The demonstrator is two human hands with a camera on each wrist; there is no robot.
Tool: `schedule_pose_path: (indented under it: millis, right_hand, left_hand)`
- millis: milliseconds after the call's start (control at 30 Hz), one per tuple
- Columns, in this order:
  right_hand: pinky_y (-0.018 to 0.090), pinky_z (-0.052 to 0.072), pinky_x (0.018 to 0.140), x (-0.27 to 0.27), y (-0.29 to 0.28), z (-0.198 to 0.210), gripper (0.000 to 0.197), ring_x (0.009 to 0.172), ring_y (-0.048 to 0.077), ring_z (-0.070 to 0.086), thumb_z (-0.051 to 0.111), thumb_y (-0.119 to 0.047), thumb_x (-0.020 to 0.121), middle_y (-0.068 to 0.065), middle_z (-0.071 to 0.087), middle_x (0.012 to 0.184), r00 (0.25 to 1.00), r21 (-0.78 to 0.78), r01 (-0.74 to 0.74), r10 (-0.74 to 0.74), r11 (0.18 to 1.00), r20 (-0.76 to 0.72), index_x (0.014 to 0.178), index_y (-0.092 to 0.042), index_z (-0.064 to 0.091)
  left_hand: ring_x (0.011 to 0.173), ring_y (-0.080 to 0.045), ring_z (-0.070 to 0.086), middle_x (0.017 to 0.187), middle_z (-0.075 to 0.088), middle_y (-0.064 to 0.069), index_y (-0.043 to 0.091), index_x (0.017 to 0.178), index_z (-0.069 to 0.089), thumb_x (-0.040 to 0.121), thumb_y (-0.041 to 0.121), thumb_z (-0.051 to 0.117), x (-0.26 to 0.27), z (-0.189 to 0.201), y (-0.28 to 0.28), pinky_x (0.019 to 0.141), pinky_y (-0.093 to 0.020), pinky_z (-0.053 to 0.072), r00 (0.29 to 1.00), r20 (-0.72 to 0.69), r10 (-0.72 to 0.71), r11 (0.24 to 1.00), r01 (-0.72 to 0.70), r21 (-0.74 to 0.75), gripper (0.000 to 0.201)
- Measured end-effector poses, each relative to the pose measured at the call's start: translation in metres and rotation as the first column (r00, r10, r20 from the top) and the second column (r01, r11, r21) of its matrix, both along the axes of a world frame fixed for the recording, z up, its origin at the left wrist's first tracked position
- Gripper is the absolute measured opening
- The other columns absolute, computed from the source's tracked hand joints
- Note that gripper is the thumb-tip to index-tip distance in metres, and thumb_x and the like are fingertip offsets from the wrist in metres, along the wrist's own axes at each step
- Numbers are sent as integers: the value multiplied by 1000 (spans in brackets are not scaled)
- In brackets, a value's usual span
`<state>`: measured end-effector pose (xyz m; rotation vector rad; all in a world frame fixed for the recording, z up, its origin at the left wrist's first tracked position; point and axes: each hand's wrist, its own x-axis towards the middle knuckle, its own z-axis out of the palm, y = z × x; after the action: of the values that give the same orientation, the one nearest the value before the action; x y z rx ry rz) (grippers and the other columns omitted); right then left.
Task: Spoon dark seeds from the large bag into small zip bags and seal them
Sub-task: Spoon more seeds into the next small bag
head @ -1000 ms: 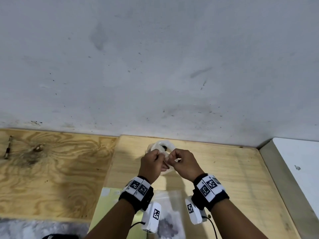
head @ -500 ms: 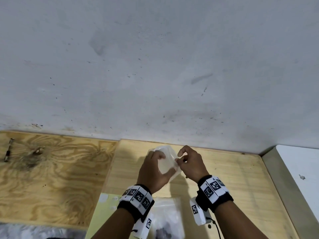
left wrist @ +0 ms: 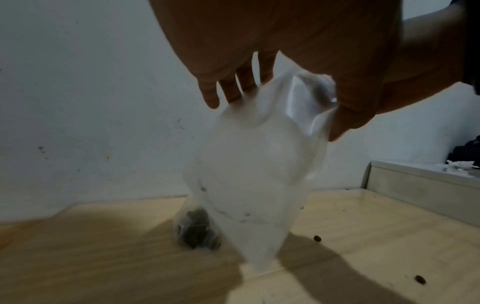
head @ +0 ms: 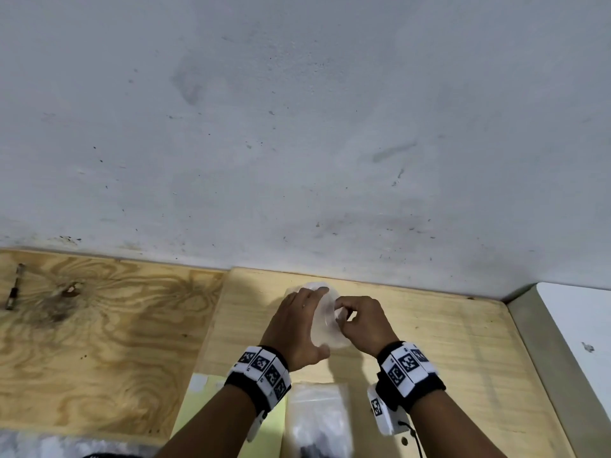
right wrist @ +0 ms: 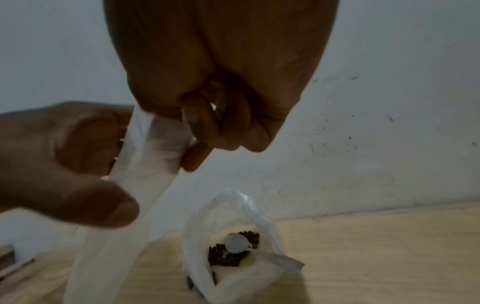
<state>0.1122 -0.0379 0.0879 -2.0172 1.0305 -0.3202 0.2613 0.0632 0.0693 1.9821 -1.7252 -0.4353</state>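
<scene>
I hold a small, clear zip bag upright between both hands above the pale wooden board. My left hand wraps its side, fingers behind and thumb in front. My right hand pinches the top edge of the small bag between thumb and curled fingers. The small bag looks empty. Just behind it the large bag stands open, with dark seeds and a white spoon inside. From the head view only the large bag's rim shows past my fingers.
A clear bag with dark contents lies near me beside a yellow-green sheet. Loose seeds dot the board. The wall stands close behind. A white ledge borders the right. A metal bolt lies on the plywood at far left.
A second ago both hands pinched the small bag's top close together. My left hand has since slid round the bag's side, and my right hand keeps its pinch on the top edge.
</scene>
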Motion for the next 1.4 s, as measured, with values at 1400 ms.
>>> schedule_pose_path:
  millis: [1400]
  right_hand:
    - [17,49,69,6,-1,-32,30,66,7,61,73,-3,80,-4,68,69,1000,321,-22,20,947,9,84,-33,78]
  left_hand:
    - [117,-8,52,131,46,12,24,140,46,53,49,79,18,-29,14,93,-28,49,974,-227,-20,999,26,25,97]
